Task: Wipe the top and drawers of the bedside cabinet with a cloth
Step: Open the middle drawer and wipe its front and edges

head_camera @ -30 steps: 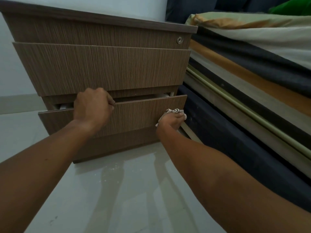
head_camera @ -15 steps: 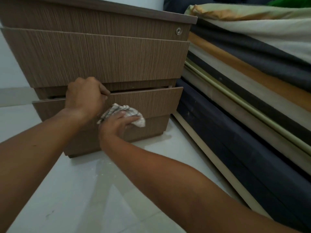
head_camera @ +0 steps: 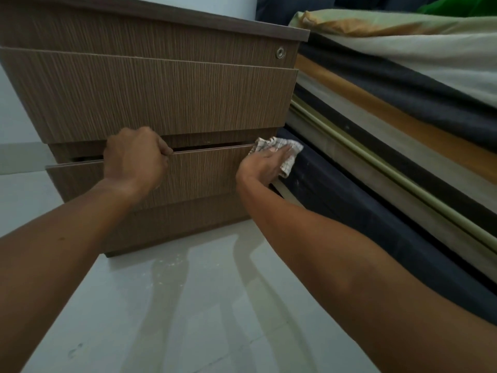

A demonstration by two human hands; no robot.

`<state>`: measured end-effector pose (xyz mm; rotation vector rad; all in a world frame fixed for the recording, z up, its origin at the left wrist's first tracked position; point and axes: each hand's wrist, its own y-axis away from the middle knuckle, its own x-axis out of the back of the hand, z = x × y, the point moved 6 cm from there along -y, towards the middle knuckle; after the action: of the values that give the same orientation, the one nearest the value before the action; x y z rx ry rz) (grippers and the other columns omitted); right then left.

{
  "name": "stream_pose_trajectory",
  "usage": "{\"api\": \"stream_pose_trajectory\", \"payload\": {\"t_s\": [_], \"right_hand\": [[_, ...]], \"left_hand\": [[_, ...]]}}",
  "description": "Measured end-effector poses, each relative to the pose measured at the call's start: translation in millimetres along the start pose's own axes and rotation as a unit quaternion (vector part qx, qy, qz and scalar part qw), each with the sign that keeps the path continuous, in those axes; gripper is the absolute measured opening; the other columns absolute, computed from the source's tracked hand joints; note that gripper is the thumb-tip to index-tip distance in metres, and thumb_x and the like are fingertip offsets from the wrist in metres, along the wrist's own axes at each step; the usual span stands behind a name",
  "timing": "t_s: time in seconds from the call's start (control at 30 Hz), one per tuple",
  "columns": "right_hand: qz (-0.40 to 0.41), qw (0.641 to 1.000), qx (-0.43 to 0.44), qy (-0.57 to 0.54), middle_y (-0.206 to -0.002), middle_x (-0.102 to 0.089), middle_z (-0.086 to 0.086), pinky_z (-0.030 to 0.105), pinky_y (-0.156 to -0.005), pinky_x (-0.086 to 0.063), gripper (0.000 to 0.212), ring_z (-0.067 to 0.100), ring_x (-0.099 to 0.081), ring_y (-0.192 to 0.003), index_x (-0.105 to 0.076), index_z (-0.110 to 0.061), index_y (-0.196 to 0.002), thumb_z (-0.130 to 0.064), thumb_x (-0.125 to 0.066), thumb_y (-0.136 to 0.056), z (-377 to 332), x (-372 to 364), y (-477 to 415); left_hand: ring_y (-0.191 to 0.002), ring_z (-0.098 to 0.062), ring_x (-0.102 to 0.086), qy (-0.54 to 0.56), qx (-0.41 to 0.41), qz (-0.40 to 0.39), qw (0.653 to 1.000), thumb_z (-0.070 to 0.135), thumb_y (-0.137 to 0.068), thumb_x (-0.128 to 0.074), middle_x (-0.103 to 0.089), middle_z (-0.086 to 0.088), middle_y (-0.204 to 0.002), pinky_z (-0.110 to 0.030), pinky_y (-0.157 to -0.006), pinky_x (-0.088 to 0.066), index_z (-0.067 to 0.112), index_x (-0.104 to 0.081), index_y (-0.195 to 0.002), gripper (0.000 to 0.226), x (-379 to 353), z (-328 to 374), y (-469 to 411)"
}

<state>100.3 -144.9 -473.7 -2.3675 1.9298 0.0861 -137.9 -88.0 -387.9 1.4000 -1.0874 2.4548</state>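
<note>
The brown wood-grain bedside cabinet (head_camera: 166,98) fills the upper left, with a round lock at its top right. Its lowest drawer (head_camera: 204,173) stands slightly pulled out, a dark gap above its front. My left hand (head_camera: 134,157) curls over the top edge of that drawer front, left of centre. My right hand (head_camera: 262,164) presses a white checked cloth (head_camera: 286,150) flat against the drawer's upper right corner. The cabinet top is seen only as a dark edge.
A bed (head_camera: 403,109) with striped bedding and a dark base (head_camera: 363,211) runs along the right, close against the cabinet's side. Pale glossy floor tiles (head_camera: 188,305) spread below. A light wall stands behind at left.
My right hand swept the cloth along the lowest drawer front from near its middle back to the right corner. The left hand kept its grip on the drawer's top edge.
</note>
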Motion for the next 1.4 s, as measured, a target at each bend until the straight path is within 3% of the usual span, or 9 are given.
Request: {"api": "stream_pose_trajectory", "payload": {"t_s": [0.17,0.37,0.6,0.73,0.9,1.07,1.13,1.27,1.4], "right_hand": [[-0.100,0.974,0.183,0.092,-0.169,0.004,-0.012,0.023,-0.110,-0.019,0.053,0.014,-0.015,-0.153,-0.014,-0.028,-0.161,-0.031,-0.026,-0.110,-6,-9,40],[-0.171,0.903,0.304,0.250,-0.168,-0.013,-0.012,0.050,-0.125,-0.005,0.051,0.018,-0.013,-0.154,-0.022,-0.032,-0.158,-0.039,-0.022,-0.107,8,-12,63],[-0.094,0.959,0.199,0.180,-0.154,-0.042,0.000,0.034,-0.112,-0.033,0.042,0.016,-0.038,-0.140,-0.046,-0.016,-0.145,-0.029,-0.028,-0.110,-15,23,-28],[-0.061,0.986,-0.045,0.149,-0.118,-0.067,0.006,0.035,-0.084,-0.045,0.045,0.026,-0.064,-0.107,-0.062,-0.011,-0.126,-0.036,-0.029,-0.109,29,41,-57],[-0.067,0.991,-0.112,0.036,-0.143,-0.054,0.011,0.041,-0.103,-0.046,0.046,0.031,-0.056,-0.126,-0.044,-0.015,-0.147,-0.034,-0.028,-0.108,59,20,-25],[-0.126,0.980,-0.131,0.076,-0.168,-0.009,0.010,0.043,-0.126,-0.017,0.057,0.030,-0.017,-0.154,-0.009,-0.010,-0.161,-0.018,-0.027,-0.107,47,-13,35],[-0.101,0.984,-0.087,0.117,-0.170,0.003,0.007,0.036,-0.124,-0.010,0.058,0.028,-0.010,-0.156,-0.002,-0.011,-0.162,-0.021,-0.026,-0.109,37,-20,74],[-0.129,0.979,0.099,0.122,-0.170,0.003,-0.008,0.039,-0.121,-0.026,0.054,0.023,-0.019,-0.154,-0.014,-0.025,-0.161,-0.031,-0.028,-0.110,19,-39,126],[-0.135,0.886,0.312,0.315,-0.170,-0.008,-0.001,0.052,-0.124,0.005,0.055,0.029,-0.010,-0.155,-0.024,-0.028,-0.159,-0.040,-0.025,-0.105,11,-40,107]], "left_hand": [[-0.101,-0.031,-0.071,-0.013,0.004,-0.004,1.000,0.012,-0.094,-0.065,-0.076,-0.010,-0.107,-0.046,-0.088,-0.056,0.012,-0.078,-0.106,0.018,0,0,0],[-0.102,-0.033,-0.070,-0.022,0.010,-0.023,0.999,0.013,-0.093,-0.066,-0.076,-0.011,-0.108,-0.047,-0.089,-0.056,0.015,-0.079,-0.104,0.017,1,1,-2],[-0.104,-0.034,-0.069,-0.030,0.028,-0.031,0.999,0.015,-0.093,-0.066,-0.075,-0.010,-0.110,-0.048,-0.090,-0.056,0.021,-0.079,-0.103,0.017,-1,-3,-5],[-0.105,-0.032,-0.069,-0.033,0.030,-0.021,0.999,0.016,-0.094,-0.066,-0.075,-0.009,-0.110,-0.046,-0.091,-0.055,0.021,-0.079,-0.104,0.017,-1,-3,-5],[-0.105,-0.031,-0.069,-0.029,0.016,-0.020,0.999,0.013,-0.095,-0.064,-0.075,-0.010,-0.112,-0.046,-0.091,-0.056,0.017,-0.078,-0.109,0.020,-5,-3,-5],[-0.106,-0.030,-0.069,-0.027,0.015,-0.026,0.999,0.013,-0.095,-0.064,-0.075,-0.009,-0.113,-0.046,-0.092,-0.055,0.017,-0.078,-0.109,0.020,-3,-4,-4],[-0.108,-0.031,-0.068,-0.022,0.021,-0.036,0.999,0.014,-0.094,-0.065,-0.074,-0.008,-0.115,-0.047,-0.094,-0.054,0.019,-0.078,-0.109,0.021,-3,-6,-5],[-0.117,-0.029,-0.065,-0.008,0.042,-0.062,0.997,0.012,-0.093,-0.064,-0.073,-0.007,-0.120,-0.041,-0.101,-0.049,0.018,-0.077,-0.113,0.025,1,-9,-6],[-0.127,-0.030,-0.056,0.010,0.061,-0.098,0.993,0.010,-0.094,-0.058,-0.065,-0.010,-0.133,-0.039,-0.108,-0.043,0.015,-0.068,-0.128,0.036,7,-19,-1]]}}
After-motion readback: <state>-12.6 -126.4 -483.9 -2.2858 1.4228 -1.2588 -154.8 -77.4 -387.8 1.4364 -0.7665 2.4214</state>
